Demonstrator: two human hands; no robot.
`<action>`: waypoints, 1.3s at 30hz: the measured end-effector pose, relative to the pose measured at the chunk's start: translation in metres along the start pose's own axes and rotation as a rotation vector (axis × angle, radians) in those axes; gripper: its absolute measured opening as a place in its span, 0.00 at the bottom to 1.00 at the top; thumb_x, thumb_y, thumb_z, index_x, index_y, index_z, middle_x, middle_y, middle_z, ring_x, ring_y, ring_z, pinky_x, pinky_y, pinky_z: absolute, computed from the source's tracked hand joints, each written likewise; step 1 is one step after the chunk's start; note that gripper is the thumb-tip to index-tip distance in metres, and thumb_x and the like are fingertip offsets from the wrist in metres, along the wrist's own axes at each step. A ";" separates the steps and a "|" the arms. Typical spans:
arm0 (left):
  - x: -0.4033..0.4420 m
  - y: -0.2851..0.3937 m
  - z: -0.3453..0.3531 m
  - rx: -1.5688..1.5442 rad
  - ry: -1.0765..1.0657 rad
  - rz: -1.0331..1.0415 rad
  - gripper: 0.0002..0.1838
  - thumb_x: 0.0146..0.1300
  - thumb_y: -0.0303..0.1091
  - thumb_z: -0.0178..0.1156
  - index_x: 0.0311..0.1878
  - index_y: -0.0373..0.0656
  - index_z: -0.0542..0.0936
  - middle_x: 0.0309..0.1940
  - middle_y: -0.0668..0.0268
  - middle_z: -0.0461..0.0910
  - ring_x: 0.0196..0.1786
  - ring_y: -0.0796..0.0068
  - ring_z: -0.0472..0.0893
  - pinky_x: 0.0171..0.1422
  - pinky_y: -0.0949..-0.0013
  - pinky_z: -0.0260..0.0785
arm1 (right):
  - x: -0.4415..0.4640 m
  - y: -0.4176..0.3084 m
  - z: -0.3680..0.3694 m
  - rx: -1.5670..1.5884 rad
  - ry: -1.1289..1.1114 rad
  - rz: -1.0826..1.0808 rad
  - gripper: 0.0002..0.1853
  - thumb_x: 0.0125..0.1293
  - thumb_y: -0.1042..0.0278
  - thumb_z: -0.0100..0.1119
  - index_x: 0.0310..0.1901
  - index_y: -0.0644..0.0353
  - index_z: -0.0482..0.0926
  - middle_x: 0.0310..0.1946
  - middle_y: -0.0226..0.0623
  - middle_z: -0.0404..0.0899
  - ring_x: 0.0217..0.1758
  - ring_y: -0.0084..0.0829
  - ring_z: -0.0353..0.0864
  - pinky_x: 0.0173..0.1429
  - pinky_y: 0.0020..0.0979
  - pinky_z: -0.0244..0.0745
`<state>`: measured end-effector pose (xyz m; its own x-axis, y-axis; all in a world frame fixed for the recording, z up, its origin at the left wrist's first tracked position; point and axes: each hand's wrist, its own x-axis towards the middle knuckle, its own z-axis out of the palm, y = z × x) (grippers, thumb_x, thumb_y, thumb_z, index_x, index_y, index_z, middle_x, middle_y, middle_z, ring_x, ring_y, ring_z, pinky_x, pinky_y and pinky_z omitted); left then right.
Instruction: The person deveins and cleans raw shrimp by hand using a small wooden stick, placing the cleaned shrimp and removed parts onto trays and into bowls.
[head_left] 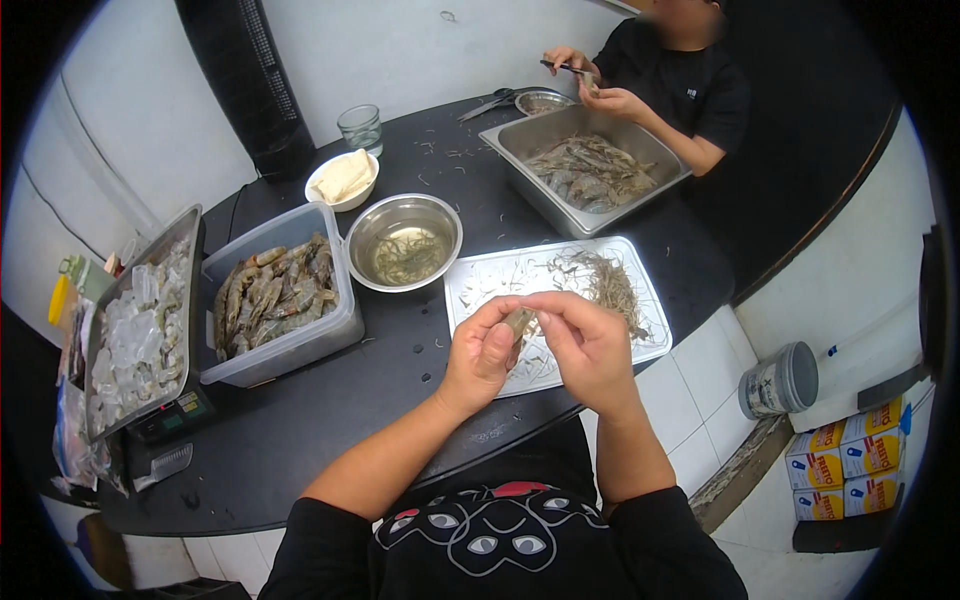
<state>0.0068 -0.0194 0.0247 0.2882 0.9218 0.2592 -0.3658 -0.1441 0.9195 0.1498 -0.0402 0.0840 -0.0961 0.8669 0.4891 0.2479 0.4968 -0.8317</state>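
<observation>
Over the white tray, my left hand is closed around a shrimp. My right hand meets it at the shrimp's end, with thumb and forefinger pinched together; whatever they hold is too small to name. Thin shrimp trimmings are heaped on the tray's right side. Left of the tray stands a metal bowl with cloudy liquid and trimmings. A clear plastic bin full of whole shrimp is further left.
Across the table, a co-worker holds a tool and a shrimp behind a deep steel pan of shrimp. A white bowl with a cloth, a glass, scissors and an ice tray also stand around.
</observation>
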 end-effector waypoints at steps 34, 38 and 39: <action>0.007 -0.003 -0.014 -0.022 -0.144 -0.206 0.27 0.71 0.57 0.53 0.51 0.37 0.78 0.22 0.75 0.69 0.23 0.89 0.65 0.26 0.81 0.57 | 0.007 -0.003 -0.033 -0.127 -0.073 0.244 0.09 0.63 0.73 0.61 0.44 0.63 0.84 0.24 0.30 0.81 0.24 0.18 0.72 0.30 0.26 0.67; 0.012 0.004 -0.019 0.168 -0.174 -0.170 0.22 0.71 0.49 0.55 0.49 0.36 0.80 0.28 0.73 0.76 0.30 0.89 0.70 0.34 0.81 0.62 | 0.012 -0.013 -0.038 -0.288 -0.145 0.140 0.09 0.57 0.71 0.65 0.40 0.60 0.85 0.22 0.37 0.80 0.21 0.25 0.74 0.29 0.28 0.69; 0.012 0.005 -0.019 0.170 -0.175 -0.173 0.21 0.71 0.48 0.56 0.49 0.36 0.80 0.29 0.73 0.77 0.32 0.88 0.71 0.38 0.80 0.64 | 0.013 -0.012 -0.038 -0.310 -0.153 0.109 0.08 0.57 0.71 0.65 0.39 0.60 0.85 0.23 0.39 0.81 0.22 0.28 0.75 0.30 0.30 0.70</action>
<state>-0.0086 -0.0020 0.0263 0.4872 0.8639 0.1274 -0.1485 -0.0618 0.9870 0.1821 -0.0366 0.1107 -0.1900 0.9220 0.3375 0.5427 0.3851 -0.7465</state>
